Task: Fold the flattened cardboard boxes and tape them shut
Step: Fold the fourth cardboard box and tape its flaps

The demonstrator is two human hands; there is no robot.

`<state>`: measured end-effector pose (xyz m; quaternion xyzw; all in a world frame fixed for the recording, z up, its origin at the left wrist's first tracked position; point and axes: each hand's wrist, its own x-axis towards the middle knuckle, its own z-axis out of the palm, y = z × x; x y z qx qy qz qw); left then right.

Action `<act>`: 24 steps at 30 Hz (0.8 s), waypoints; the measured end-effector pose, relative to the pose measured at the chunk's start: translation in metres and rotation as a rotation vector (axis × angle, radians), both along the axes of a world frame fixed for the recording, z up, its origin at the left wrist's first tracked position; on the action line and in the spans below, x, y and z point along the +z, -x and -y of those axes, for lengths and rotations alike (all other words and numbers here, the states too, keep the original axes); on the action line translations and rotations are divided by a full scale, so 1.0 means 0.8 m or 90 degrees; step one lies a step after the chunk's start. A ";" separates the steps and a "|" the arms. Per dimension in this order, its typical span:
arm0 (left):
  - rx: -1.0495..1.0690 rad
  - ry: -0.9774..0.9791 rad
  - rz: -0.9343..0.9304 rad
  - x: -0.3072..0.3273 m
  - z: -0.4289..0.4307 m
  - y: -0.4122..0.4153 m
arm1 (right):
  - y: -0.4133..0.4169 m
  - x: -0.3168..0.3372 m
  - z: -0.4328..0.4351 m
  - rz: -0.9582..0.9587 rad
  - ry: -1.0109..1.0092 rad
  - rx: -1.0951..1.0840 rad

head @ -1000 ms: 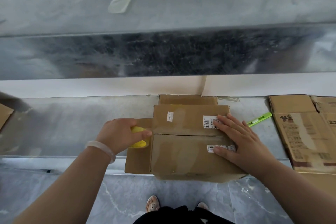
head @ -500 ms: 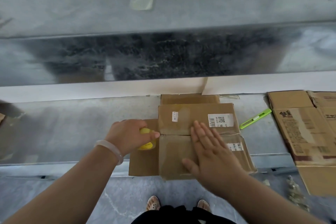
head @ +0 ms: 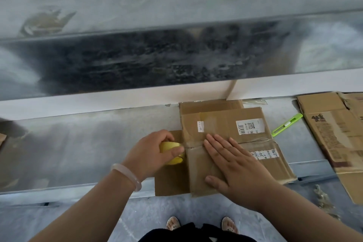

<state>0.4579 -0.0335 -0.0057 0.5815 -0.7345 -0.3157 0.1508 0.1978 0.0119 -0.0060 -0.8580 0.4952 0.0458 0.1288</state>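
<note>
Right now I'm taping the centre seam, I think. Nearest me, my right hand [head: 235,169] is lying flat with straight fingers, pressing down the near flap of the box [head: 220,125]. Its fingertips are just reaching the seam [head: 255,141].

My left hand [head: 151,153] is gripping the yellow tape roll [head: 172,152], fingers curled round it, at the box's left edge where the seam ends. The box is sitting on the metal surface [head: 88,153], its near edge overhanging toward me. One side flap [head: 169,180] is lying open under the roll.

Doing this well, as I'm judging it:
- Flaps butted tight, no gap, before tape is going down.
- Roll low and tape taut, tracking straight along the seam.
- Flat palm following behind, pushing out bubbles.
- Strip running past both edges onto the side walls.
- Glossy old film and labels are sitting near the seam, so I'm expecting weaker grip there and pressing harder.

Further out, the green utility knife [head: 286,124] is lying just right of the box. Beyond it, more flattened cardboard [head: 330,133] is waiting.
</note>
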 end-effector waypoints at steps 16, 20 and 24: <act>-0.249 0.145 0.357 0.002 0.017 -0.037 | -0.002 0.005 -0.003 -0.052 0.006 -0.016; -0.244 0.147 0.342 0.001 0.021 -0.028 | 0.001 0.007 0.000 -0.053 -0.005 -0.019; -0.219 0.168 0.172 0.009 0.008 -0.040 | 0.001 0.007 -0.001 -0.048 -0.005 -0.018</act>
